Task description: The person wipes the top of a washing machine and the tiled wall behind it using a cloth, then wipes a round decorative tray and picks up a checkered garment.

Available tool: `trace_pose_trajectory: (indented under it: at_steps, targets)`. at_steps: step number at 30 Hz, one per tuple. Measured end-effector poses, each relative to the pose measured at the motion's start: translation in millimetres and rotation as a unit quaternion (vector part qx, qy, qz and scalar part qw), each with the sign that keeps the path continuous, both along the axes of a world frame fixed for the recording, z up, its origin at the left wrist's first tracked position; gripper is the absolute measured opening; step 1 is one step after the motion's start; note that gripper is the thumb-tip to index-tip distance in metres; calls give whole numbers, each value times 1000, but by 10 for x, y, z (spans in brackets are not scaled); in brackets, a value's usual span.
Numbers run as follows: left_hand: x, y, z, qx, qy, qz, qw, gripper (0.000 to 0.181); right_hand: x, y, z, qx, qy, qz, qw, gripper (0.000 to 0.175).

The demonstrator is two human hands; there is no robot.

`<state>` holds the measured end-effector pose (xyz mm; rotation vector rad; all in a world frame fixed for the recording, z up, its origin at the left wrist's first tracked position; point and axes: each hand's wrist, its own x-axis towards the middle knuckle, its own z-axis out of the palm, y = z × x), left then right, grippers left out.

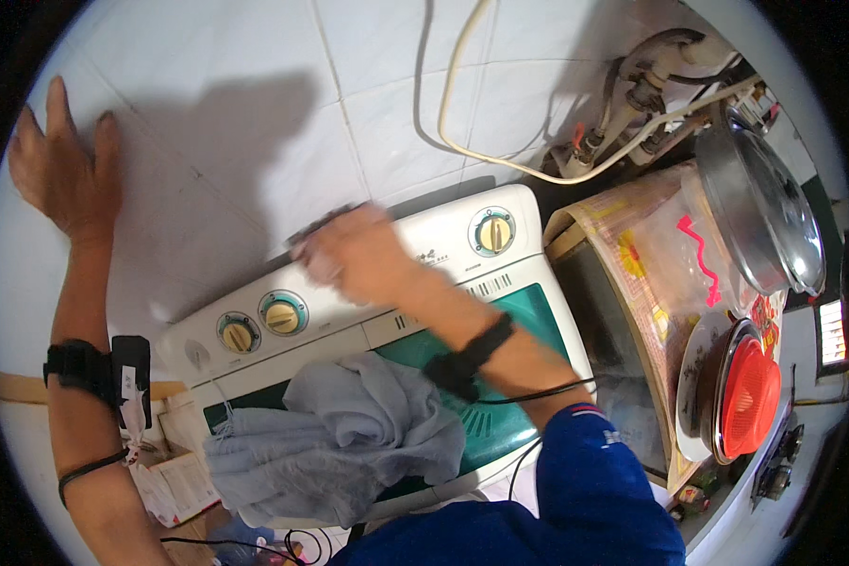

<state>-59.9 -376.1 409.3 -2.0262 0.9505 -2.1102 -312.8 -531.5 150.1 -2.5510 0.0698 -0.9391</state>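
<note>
My left hand [67, 166] rests with fingers spread against the white tiled wall [247, 42]. My right hand [357, 258] is at the top back edge of a washing machine's white control panel [424, 230], blurred by motion. Its fingers are closed on a dark object [329, 223] with a ragged edge, mostly hidden by the hand; its kind cannot be made out. Yellow and green dials, including the right-hand dial [495, 234], sit on the panel. A crumpled grey cloth [339, 439] lies over the machine's green lid [499, 424].
To the right, a cloth-covered table [619, 205] bears a metal pot [750, 205] and a red plastic basket [750, 400]. A cream cable [446, 106] hangs along the wall near pipes and a valve [580, 156]. Cardboard boxes [184, 488] stand at lower left.
</note>
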Motion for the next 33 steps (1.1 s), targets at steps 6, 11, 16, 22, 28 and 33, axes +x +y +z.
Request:
trace_pose_trajectory:
  at_steps: [6, 11, 16, 22, 28, 33]
  targets:
    - [96, 112, -41, -9, -65, -68, 995, 69, -965, -1205, 218, 134, 262, -271, 917, 26]
    - [-330, -139, 0, -71, -20, -70, 995, 74, -769, -1079, -81, -92, 115, -258, 955, 27]
    - [-166, 8, -125, -39, -35, -159, 986, 75, 147, 169, -37, -27, 109, -150, 982, 33]
    - [-202, -11, -134, -46, 31, -172, 984, 75, 1055, 1494, 53, -59, 85, -96, 990, 33]
    - [-207, 105, -190, -13, 97, -325, 941, 68, 1570, 2145, 55, -3, 145, -59, 988, 33]
    - [-131, 759, -183, 129, 236, -400, 876, 66, 2047, 2948, -37, 9, 28, -25, 999, 41]
